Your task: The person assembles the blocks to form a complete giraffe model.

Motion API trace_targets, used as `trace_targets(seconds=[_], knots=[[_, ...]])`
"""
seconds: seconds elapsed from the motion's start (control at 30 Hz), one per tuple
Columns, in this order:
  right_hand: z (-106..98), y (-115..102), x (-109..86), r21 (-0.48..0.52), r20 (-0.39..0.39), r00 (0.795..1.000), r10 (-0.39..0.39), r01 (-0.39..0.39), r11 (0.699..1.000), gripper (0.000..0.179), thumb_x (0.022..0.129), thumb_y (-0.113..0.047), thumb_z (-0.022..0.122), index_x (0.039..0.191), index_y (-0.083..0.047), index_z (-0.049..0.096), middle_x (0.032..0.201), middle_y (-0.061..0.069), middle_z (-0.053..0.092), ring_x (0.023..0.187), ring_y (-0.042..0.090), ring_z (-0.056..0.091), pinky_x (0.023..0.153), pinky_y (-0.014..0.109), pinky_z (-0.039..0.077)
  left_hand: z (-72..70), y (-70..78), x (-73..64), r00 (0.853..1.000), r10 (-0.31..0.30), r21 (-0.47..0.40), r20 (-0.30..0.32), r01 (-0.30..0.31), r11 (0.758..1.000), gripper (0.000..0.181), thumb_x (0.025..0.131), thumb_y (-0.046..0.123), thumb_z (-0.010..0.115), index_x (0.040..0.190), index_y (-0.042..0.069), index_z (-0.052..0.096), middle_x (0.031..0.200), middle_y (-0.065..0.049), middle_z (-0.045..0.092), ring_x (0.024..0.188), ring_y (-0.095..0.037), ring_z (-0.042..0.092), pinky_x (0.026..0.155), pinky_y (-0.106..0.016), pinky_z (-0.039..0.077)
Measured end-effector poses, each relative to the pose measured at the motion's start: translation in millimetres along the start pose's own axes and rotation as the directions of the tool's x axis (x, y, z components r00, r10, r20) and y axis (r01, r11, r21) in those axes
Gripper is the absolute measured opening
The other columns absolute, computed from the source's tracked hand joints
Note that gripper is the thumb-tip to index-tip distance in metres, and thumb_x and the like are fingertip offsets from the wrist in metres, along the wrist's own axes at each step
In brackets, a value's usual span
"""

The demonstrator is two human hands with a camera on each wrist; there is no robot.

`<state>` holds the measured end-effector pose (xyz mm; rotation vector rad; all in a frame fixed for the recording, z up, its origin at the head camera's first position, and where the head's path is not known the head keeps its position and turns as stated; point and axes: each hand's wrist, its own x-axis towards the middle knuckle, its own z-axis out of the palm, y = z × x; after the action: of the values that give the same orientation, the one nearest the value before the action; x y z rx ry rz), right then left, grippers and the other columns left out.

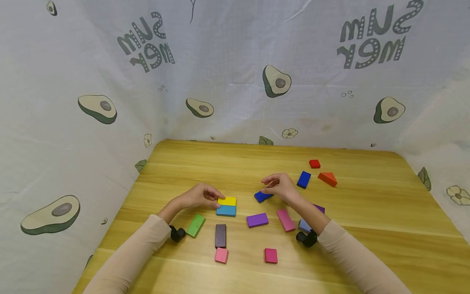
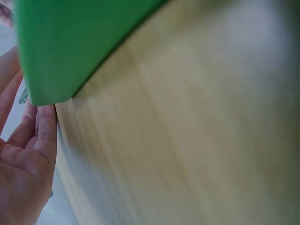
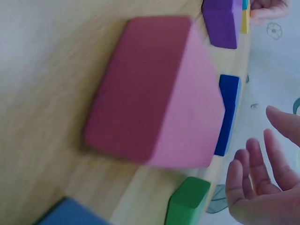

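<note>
My left hand [image 1: 201, 197] is at the left edge of a yellow block [image 1: 227, 201] and a light blue block [image 1: 225, 210], which lie flush together. Its index fingertip and thumb touch them near the yellow block's left end. In the left wrist view, the other fingers [image 2: 46, 136] extend fairly straight. My right hand [image 1: 282, 188] hovers over a dark blue block [image 1: 263, 196], hiding part of it in the head view. The right wrist view shows this hand's thumb and fingers spread apart, with nothing between them, close to the dark blue block [image 3: 228, 115].
Nearer me lie a green block [image 1: 196, 225], a dark grey block [image 1: 220, 235], two purple blocks including one in the middle [image 1: 258, 220], and pink blocks [image 1: 285, 220]. A second dark blue block [image 1: 304, 179], an orange triangle [image 1: 328, 179] and a red block [image 1: 314, 163] sit back right.
</note>
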<state>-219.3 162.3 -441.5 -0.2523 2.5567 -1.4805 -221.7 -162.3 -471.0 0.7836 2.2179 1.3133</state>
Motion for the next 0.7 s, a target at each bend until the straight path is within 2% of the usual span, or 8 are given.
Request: trace_targets(seconds=[0.23, 0.43, 0.7], knots=[[-2.4, 8.1, -2.0, -0.023, 0.002, 0.998, 0.06, -0.06, 0.998, 0.032, 0.082, 0.003, 0.079, 0.113, 0.008, 0.07, 0.114, 0.023, 0.065, 0.104, 0.038, 0.057, 0.082, 0.04, 0.051, 1.9, 1.6, -1.6, 1.0, 0.005, 0.014, 0.0, -0.005, 1.0, 0.029, 0.089, 0.005, 0.076, 0.116, -0.001, 0.073, 0.117, -0.013, 0.07, 0.101, -0.021, 0.064, 0.086, -0.026, 0.053], [-2.2, 13.1, -2.5, -0.053, 0.029, 0.996, 0.087, -0.086, 0.995, 0.035, 0.078, 0.005, 0.082, 0.112, 0.007, 0.071, 0.108, 0.021, 0.065, 0.102, 0.034, 0.058, 0.081, 0.038, 0.05, 2.2, -0.5, -2.4, 1.0, 0.009, 0.018, -0.002, -0.009, 1.0, 0.029, 0.089, 0.005, 0.075, 0.116, -0.002, 0.072, 0.118, -0.014, 0.069, 0.103, -0.023, 0.064, 0.087, -0.026, 0.053], [-1.2, 16.1, -6.4, -0.063, 0.05, 0.996, 0.072, -0.069, 0.996, 0.04, 0.077, 0.01, 0.08, 0.116, 0.011, 0.068, 0.111, 0.022, 0.066, 0.1, 0.034, 0.059, 0.083, 0.037, 0.051, 1.2, -1.7, -2.6, 1.0, 0.008, 0.013, 0.001, -0.008, 1.0, 0.029, 0.088, 0.006, 0.076, 0.116, -0.001, 0.073, 0.118, -0.014, 0.069, 0.104, -0.024, 0.063, 0.088, -0.026, 0.053]])
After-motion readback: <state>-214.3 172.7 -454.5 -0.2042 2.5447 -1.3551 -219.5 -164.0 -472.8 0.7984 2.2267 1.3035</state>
